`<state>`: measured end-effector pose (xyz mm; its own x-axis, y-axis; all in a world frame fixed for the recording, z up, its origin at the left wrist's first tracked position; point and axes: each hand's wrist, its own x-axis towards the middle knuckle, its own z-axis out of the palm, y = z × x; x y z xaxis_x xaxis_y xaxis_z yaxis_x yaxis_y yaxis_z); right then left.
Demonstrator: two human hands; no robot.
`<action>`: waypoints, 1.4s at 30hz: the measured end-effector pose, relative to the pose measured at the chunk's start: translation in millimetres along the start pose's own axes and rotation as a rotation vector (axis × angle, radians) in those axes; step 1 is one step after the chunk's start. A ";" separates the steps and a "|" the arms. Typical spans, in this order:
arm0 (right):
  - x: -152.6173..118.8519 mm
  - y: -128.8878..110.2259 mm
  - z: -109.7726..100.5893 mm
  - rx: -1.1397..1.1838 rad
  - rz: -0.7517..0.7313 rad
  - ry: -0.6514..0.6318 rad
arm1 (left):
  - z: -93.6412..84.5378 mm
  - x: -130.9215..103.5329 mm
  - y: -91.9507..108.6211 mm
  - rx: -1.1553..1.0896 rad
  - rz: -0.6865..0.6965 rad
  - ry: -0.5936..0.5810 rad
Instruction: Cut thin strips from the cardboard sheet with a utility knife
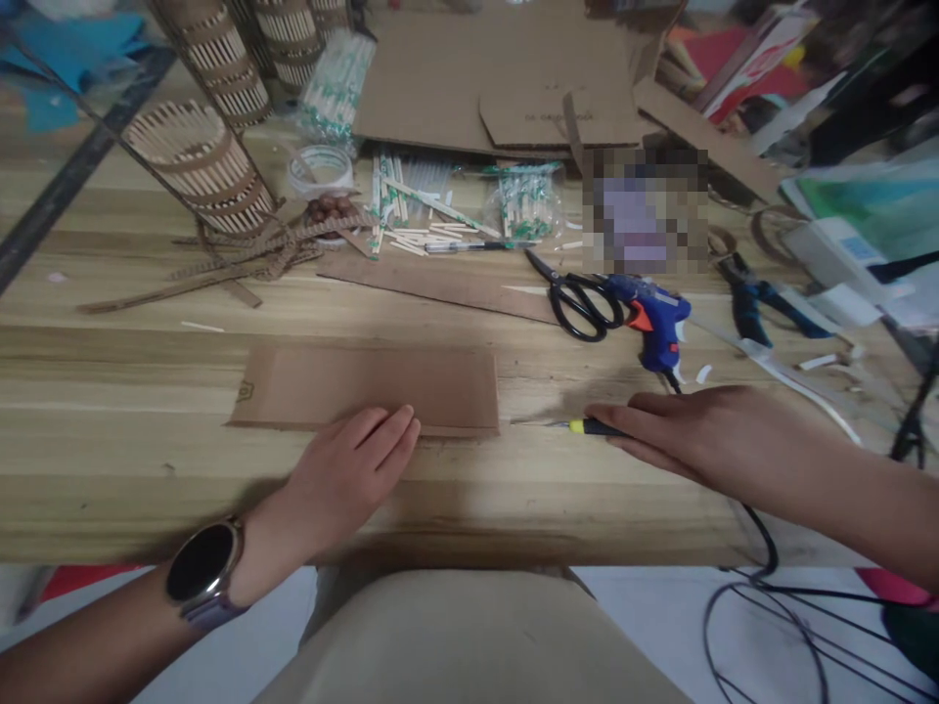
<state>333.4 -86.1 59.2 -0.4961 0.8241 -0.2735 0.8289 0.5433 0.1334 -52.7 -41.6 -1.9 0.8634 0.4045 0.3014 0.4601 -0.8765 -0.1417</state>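
Note:
A flat rectangular piece of brown cardboard (374, 381) lies on the wooden table. My left hand (356, 460) rests on its near edge, fingers together and pressed down; a dark watch is on that wrist. To the right of the cardboard, my right hand (682, 430) pinches a slim craft knife (591, 427) with a black and yellow handle. The knife's thin tip points left toward the cardboard's near right corner, with a gap between them.
Black scissors (583, 305) and a blue glue gun (656, 323) lie beyond my right hand, with pliers (755, 298) farther right. Cardboard strips (220, 269), wooden sticks (432, 235), a tape roll (321, 171) and a stick basket (201, 166) stand or lie toward the back.

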 end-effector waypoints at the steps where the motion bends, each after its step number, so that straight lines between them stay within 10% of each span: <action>1: 0.9 -0.1 -1.6 -0.007 -0.007 -0.005 | 0.6 2.2 1.4 0.007 0.006 0.009; 8: 25.3 -12.6 -20.2 0.122 0.037 0.076 | 3.6 27.5 19.1 -0.052 0.047 0.094; 18: 56.4 -36.5 -22.2 0.278 -0.070 0.009 | -10.0 -9.3 -9.1 0.015 -0.088 -0.089; 42: 100.6 -76.4 -71.4 0.102 -0.077 -0.199 | -5.7 -12.5 -5.2 0.026 -0.078 -0.033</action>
<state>201.8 -33.3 89.5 -0.5066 0.7276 -0.4626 0.8174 0.5759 0.0106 -67.1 -43.6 0.4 0.8307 0.4804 0.2813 0.5314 -0.8349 -0.1436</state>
